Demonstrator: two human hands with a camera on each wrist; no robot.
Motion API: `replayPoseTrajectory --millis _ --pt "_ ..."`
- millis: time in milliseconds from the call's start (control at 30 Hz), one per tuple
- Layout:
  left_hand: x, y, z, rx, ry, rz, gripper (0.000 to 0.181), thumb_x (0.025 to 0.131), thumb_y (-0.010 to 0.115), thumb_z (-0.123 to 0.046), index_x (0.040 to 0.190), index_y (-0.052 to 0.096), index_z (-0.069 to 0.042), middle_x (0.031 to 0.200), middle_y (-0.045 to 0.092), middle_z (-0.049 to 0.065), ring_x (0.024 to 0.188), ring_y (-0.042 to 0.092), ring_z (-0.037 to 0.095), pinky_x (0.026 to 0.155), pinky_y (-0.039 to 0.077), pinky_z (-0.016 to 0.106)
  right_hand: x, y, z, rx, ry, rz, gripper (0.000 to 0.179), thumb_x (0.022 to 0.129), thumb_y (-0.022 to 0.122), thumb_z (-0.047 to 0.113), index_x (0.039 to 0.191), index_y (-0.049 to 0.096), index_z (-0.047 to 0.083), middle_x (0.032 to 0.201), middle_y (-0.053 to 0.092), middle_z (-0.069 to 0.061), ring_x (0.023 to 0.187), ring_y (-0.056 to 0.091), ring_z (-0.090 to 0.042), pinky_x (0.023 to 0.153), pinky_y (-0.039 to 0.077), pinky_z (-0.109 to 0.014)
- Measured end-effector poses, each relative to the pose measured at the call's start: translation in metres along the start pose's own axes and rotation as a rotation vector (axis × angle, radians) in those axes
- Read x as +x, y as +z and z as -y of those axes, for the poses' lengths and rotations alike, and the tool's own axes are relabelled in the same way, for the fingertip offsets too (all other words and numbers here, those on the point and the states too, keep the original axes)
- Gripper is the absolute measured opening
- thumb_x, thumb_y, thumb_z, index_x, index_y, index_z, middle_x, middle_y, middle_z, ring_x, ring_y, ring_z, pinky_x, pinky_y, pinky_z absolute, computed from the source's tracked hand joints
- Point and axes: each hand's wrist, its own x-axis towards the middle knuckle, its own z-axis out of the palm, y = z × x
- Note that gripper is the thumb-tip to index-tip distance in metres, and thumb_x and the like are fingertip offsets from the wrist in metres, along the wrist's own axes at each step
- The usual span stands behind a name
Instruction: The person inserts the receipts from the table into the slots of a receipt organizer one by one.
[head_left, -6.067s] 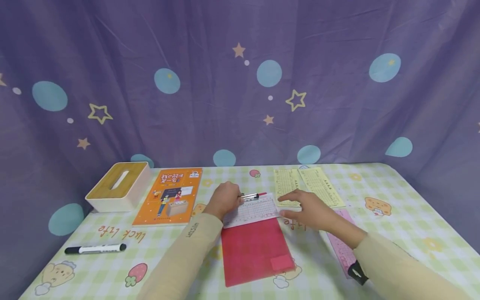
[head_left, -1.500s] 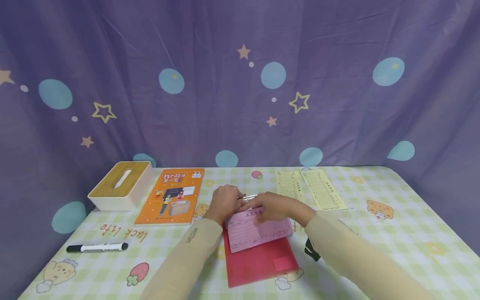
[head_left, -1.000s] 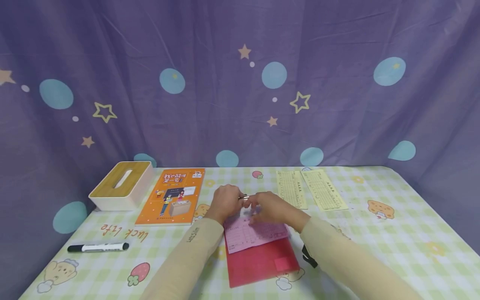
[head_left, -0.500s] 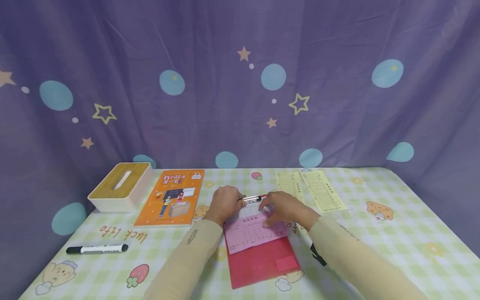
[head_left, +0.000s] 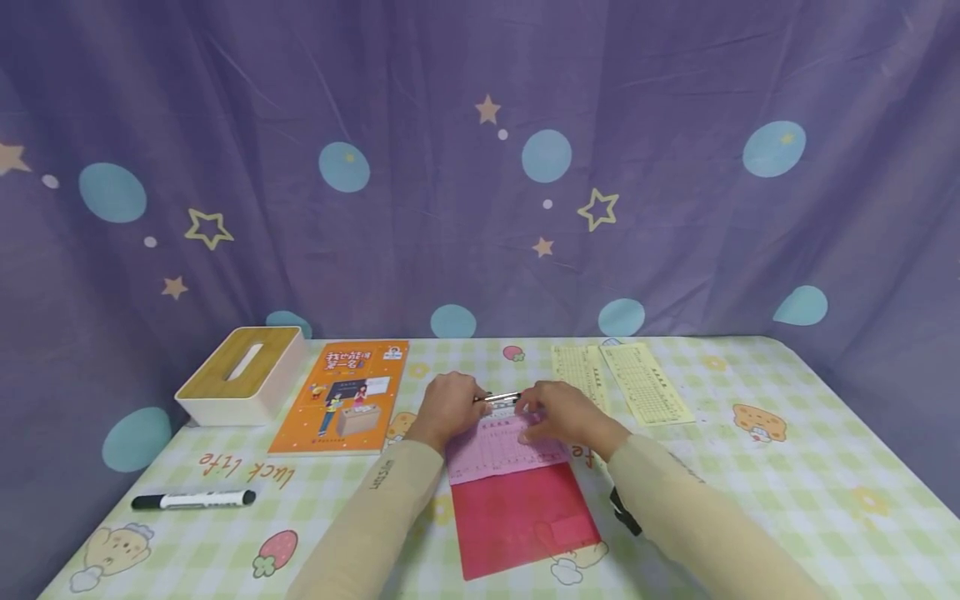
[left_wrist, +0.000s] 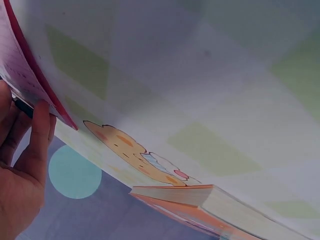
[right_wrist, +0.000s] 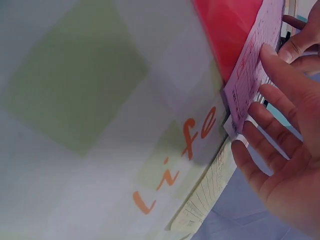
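A red clip folder (head_left: 517, 521) lies at the middle of the table, with a metal clip (head_left: 502, 398) across its far end. My left hand (head_left: 448, 408) grips the clip's left end, fingers curled around the folder's corner in the left wrist view. A pink printed slip (head_left: 495, 457) lies over a white one on the folder, its far edge close to the clip. My right hand (head_left: 567, 415) holds the pink slip at its right side. The right wrist view shows the thumb (right_wrist: 280, 62) on top of the slip and the other fingers along its far edge.
Two yellow slips (head_left: 648, 383) lie behind my right hand. To the left are an orange book (head_left: 337, 400), a tissue box (head_left: 240, 375) with a wooden lid, and a black-and-white marker (head_left: 193, 500). A purple curtain (head_left: 480, 208) hangs behind the table.
The pink slip, first lying at the right, has come onto the folder over the white slip. In the last half second it has slid farther toward the clip. My left hand has stayed at the clip.
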Motion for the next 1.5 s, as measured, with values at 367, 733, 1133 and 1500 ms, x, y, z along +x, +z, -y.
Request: replayPoseTrajectory --millis 367,733,1133,1500 --pt "0.002 0.000 0.000 0.026 -0.009 0.039 0.021 0.089 0.080 -0.027 0.105 0.082 -0.015 0.095 0.077 0.001 0.092 0.070 0.022 0.085 0.052 0.039 0.006 0.002 -0.002 0.095 0.107 -0.060 0.035 0.075 0.092 0.017 0.100 0.069 0.008 0.096 0.064 -0.004 0.089 0.058 -0.020 0.089 0.050 -0.039" --pt "0.002 -0.001 0.000 0.048 -0.014 0.039 0.020 0.089 0.080 -0.030 0.104 0.083 -0.017 0.095 0.078 0.000 0.090 0.070 0.022 0.083 0.052 0.038 0.008 0.001 0.004 0.046 0.205 -0.027 0.044 0.077 0.091 0.023 0.114 0.073 0.008 0.106 0.069 -0.004 0.096 0.060 -0.021 0.096 0.050 -0.040" --pt "0.003 -0.005 -0.001 0.099 0.017 0.050 0.017 0.088 0.081 -0.032 0.099 0.084 -0.019 0.087 0.076 -0.001 0.076 0.064 0.019 0.074 0.050 0.037 0.009 0.001 0.009 0.023 0.227 -0.032 0.034 0.078 0.090 0.026 0.104 0.073 0.011 0.092 0.064 -0.001 0.088 0.056 -0.019 0.084 0.050 -0.034" --pt "0.005 -0.004 -0.001 0.067 -0.024 0.079 0.021 0.089 0.080 -0.032 0.103 0.083 -0.017 0.090 0.077 -0.001 0.076 0.062 0.017 0.079 0.050 0.036 0.015 0.006 0.003 0.053 0.174 -0.058 0.031 0.083 0.086 0.019 0.106 0.068 0.007 0.098 0.065 -0.005 0.088 0.057 -0.020 0.090 0.051 -0.038"
